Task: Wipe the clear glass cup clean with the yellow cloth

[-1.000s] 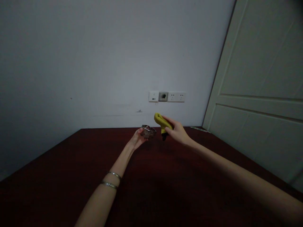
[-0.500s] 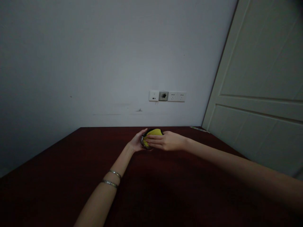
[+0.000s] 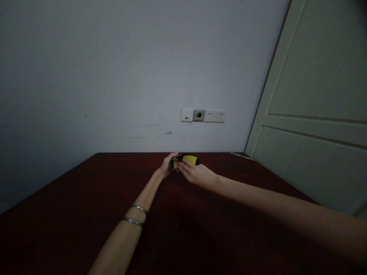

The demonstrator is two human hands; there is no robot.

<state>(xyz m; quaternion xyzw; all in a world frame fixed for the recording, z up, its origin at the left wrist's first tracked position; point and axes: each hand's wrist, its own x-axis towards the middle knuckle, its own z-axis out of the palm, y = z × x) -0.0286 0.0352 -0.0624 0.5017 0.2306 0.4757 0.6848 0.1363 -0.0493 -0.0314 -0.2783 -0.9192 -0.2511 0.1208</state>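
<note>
Yellow cloth (image 3: 189, 159) w/ dark edge, pressed against glass dish (image 3: 173, 165), both between the hands. L hand (image 3: 165, 166): closed, gripping dish from the left. R hand (image 3: 195, 173): fingers curled over cloth and dish, gripping. Two metal bangles (image 3: 136, 214) on L forearm. Dark-red table (image 3: 86, 198) beneath; wall socket panel (image 3: 203, 115) beyond; panelled door (image 3: 315, 76) at right.

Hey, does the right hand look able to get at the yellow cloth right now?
Very likely yes: the right hand is already touching the yellow cloth, which sits against the glass dish in the left hand. Nothing appears to stand in the way.
</note>
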